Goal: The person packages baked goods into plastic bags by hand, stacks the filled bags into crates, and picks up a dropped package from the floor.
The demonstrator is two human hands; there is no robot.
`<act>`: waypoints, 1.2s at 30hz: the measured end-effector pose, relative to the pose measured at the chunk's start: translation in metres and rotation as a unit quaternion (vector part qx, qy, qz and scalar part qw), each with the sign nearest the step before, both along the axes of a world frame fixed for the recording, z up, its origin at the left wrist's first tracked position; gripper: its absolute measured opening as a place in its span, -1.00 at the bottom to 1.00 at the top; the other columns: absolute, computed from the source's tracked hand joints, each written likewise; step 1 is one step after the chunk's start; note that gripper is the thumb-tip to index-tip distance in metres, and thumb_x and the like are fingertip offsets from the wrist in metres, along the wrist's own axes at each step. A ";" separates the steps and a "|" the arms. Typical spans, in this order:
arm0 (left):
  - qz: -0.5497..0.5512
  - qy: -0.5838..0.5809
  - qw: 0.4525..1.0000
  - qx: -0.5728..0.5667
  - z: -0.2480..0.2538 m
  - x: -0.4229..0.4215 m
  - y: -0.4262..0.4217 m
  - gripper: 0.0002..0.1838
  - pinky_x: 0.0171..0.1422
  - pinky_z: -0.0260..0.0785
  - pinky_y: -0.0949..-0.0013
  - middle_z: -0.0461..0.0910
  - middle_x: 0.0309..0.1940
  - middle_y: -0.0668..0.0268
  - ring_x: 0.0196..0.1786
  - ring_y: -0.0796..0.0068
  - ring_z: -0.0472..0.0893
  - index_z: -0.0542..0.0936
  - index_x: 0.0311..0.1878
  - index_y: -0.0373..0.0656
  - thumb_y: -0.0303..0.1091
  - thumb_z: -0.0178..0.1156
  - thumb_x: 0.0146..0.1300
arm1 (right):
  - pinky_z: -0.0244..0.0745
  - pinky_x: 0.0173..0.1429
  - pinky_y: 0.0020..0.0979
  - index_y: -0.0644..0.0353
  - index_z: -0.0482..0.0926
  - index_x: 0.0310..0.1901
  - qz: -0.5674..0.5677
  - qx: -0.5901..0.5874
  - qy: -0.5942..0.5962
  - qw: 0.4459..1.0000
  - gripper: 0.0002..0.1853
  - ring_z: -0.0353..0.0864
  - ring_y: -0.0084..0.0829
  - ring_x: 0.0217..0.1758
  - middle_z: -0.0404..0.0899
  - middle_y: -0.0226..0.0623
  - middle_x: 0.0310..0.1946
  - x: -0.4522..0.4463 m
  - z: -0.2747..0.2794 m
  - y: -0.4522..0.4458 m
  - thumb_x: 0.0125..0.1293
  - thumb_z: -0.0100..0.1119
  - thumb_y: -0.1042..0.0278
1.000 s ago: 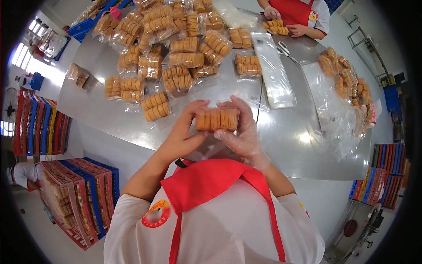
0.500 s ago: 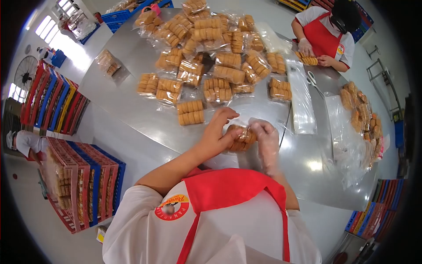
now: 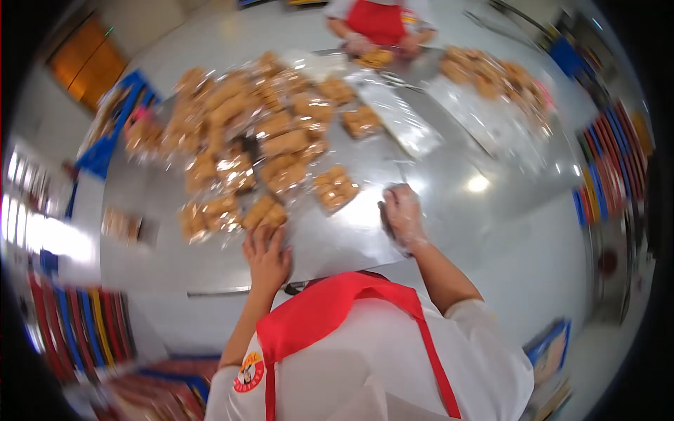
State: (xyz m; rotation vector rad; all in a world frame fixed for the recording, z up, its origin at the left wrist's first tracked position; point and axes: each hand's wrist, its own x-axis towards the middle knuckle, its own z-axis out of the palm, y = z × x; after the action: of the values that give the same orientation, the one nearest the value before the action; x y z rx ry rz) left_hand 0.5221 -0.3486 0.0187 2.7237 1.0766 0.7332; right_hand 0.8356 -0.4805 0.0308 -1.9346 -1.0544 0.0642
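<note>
My bare left hand (image 3: pixel 268 254) lies at the table's near side, fingers stretched forward and touching the near edge of a clear packet of round biscuits (image 3: pixel 264 210). It does not grip the packet. My right hand (image 3: pixel 403 214), in a clear plastic glove, rests on the metal table (image 3: pixel 358 245) with its fingers curled in. Nothing shows in it, though its underside is hidden. Between the hands, farther back, another biscuit packet (image 3: pixel 335 189) lies flat. A large heap of bagged biscuits (image 3: pixel 232 105) spreads beyond my left hand.
A stack of clear bags (image 3: pixel 397 116) and scissors (image 3: pixel 400 81) lie toward the far side. Across the table, a co-worker's hands (image 3: pixel 361 45) hold biscuits. Loose biscuits (image 3: pixel 491 74) and plastic sheets (image 3: pixel 467 112) are at right. One packet (image 3: pixel 121 224) sits at far left.
My hands have parted: the left moved to a packet by the heap, the right onto the table. The biscuit packet between them has left my hands. The view has turned.
</note>
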 end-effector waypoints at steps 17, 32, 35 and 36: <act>-0.296 -0.140 0.931 -0.160 0.071 0.157 -0.039 -0.76 0.15 0.38 0.11 0.56 -0.01 0.05 0.08 -0.06 0.54 0.57 -0.05 -0.23 -0.38 0.27 0.25 | 0.44 -0.29 -0.46 0.42 0.63 -0.21 -0.113 0.081 0.330 0.934 -0.74 0.51 -0.58 -0.44 0.59 -0.31 -0.51 0.069 0.015 -0.109 0.39 0.11 0.34; -0.113 0.058 0.992 0.003 -0.022 0.353 -0.021 -0.67 0.20 0.41 0.07 0.57 0.00 0.01 0.05 0.00 0.56 0.53 0.05 -0.35 -0.39 0.08 0.26 | 0.48 -0.18 -0.38 0.41 0.63 -0.19 -0.038 0.097 0.258 0.960 -0.80 0.55 -0.45 -0.34 0.62 -0.20 -0.37 0.212 -0.011 -0.167 0.37 0.12 0.41; -0.077 0.056 0.995 -0.019 -0.008 0.345 -0.045 -0.67 0.17 0.41 0.05 0.58 -0.05 0.04 0.03 0.01 0.57 0.55 -0.01 -0.33 -0.29 0.16 0.26 | 0.51 -0.14 -0.35 0.42 0.63 -0.19 -0.009 0.087 0.163 0.983 -0.83 0.60 -0.36 -0.30 0.63 -0.13 -0.34 0.216 -0.003 -0.155 0.35 0.12 0.47; -0.076 0.053 0.996 -0.016 -0.008 0.340 -0.055 -0.66 0.16 0.41 0.05 0.58 -0.06 0.05 0.03 0.02 0.56 0.56 -0.01 -0.32 -0.26 0.18 0.25 | 0.51 -0.12 -0.33 0.42 0.63 -0.19 -0.006 0.084 0.188 0.979 -0.83 0.62 -0.33 -0.29 0.63 -0.11 -0.35 0.214 0.003 -0.149 0.34 0.12 0.47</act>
State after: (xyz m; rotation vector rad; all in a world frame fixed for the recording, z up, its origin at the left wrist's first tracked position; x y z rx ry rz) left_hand 0.8619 -0.4034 0.0111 2.8055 0.8789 0.5508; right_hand 1.0491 -0.6299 0.0342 -1.6913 -0.7688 0.3119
